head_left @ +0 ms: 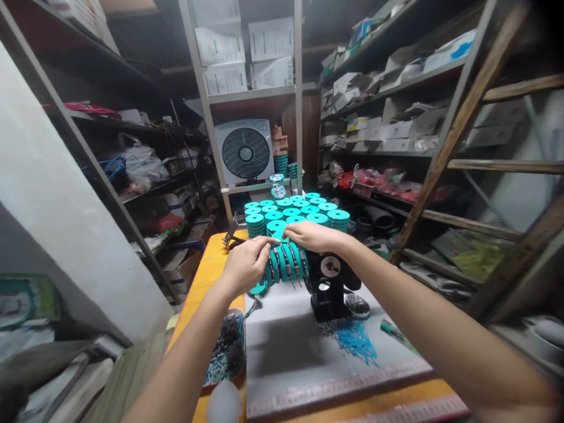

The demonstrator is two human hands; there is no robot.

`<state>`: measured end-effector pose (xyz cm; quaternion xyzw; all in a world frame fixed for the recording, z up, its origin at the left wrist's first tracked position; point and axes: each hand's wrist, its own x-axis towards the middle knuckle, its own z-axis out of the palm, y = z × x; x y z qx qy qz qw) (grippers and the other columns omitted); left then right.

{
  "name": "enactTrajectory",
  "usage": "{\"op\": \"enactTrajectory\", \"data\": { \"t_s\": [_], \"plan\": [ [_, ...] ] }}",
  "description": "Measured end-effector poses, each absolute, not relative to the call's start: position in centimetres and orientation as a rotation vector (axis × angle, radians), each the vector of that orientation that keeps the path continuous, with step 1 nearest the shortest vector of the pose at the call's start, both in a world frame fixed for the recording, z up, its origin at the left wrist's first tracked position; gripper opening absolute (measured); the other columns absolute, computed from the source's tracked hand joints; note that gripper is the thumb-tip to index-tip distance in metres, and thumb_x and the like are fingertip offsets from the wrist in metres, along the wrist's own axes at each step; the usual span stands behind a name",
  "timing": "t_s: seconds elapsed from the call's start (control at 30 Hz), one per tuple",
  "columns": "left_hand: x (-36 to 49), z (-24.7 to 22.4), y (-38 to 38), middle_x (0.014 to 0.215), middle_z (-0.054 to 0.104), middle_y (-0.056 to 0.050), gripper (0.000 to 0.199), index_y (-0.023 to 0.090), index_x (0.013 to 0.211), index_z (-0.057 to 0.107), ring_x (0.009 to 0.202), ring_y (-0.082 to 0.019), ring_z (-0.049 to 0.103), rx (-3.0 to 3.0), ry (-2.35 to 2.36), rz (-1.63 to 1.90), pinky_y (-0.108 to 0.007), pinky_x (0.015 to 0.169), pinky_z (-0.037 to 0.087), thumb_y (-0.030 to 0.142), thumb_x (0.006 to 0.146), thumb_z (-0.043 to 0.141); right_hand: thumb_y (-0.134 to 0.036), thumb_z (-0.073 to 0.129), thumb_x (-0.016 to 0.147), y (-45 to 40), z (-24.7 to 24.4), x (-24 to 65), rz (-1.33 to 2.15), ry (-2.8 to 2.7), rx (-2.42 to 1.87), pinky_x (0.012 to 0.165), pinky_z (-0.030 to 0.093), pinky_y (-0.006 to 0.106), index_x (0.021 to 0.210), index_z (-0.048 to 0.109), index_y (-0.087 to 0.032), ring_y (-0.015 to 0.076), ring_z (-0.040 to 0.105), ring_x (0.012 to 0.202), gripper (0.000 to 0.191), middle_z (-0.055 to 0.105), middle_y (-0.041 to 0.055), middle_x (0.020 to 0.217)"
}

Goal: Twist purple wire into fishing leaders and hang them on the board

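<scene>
A row of turquoise spools [288,262] with dark bands between their rims sits sideways on a black stand [329,294] with a round dial. At the upper left of this row, my left hand [249,261] has its thumb and fingers pinched together. My right hand [315,235] reaches over the top of the row, fingers bent down and drawn together near the left fingertips. Whatever lies between the fingertips is too small to make out. Behind the hands stand several stacks of turquoise spools [317,218].
Blue strips [359,342] and a round dish of small metallic bits [357,305] lie by the stand on a white board [286,376]. A green cutter-like tool [394,332] is at right. A container of dark and blue pieces [227,343] sits left. A wooden ladder [467,141] leans at right.
</scene>
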<state>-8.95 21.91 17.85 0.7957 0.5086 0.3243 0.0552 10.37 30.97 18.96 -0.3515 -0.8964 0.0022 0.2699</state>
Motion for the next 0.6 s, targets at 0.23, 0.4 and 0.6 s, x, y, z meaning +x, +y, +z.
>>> {"op": "enactTrajectory", "data": {
  "t_s": [0.23, 0.4, 0.6],
  "plan": [
    [-9.3, 18.1, 21.8, 0.113, 0.071, -0.006, 0.035, 0.022, 0.113, 0.064, 0.105, -0.025, 0.063, 2.393, 1.54, 0.951, -0.037, 0.089, 0.045, 0.028, 0.096, 0.034, -0.028, 0.057, 0.094, 21.9, 14.9, 9.7, -0.195, -1.904, -0.78, 0.084, 0.046, 0.041, 0.087, 0.053, -0.021, 0.0242, 0.054, 0.092, 0.01, 0.061, 0.0077, 0.093],
    [-9.8, 18.5, 21.6, 0.112, 0.07, -0.005, 0.037, 0.022, 0.11, 0.062, 0.105, -0.021, 0.063, 2.341, 1.461, 0.95, -0.031, 0.089, 0.046, 0.028, 0.097, 0.028, -0.029, 0.066, 0.088, 19.5, 11.8, 8.0, -0.192, -1.787, -0.784, 0.08, 0.046, 0.042, 0.092, 0.056, -0.022, 0.0256, 0.053, 0.089, 0.014, 0.058, 0.0089, 0.096],
    [-9.8, 18.0, 21.5, 0.103, 0.069, -0.006, 0.039, 0.02, 0.108, 0.061, 0.099, -0.022, 0.062, 2.321, 1.439, 1.026, -0.034, 0.087, 0.045, 0.03, 0.098, 0.025, -0.035, 0.062, 0.09, 20.0, 11.9, 6.4, -0.192, -1.724, -0.928, 0.079, 0.047, 0.045, 0.085, 0.054, -0.02, 0.0288, 0.053, 0.092, 0.018, 0.055, 0.0115, 0.095]
  ]
}}
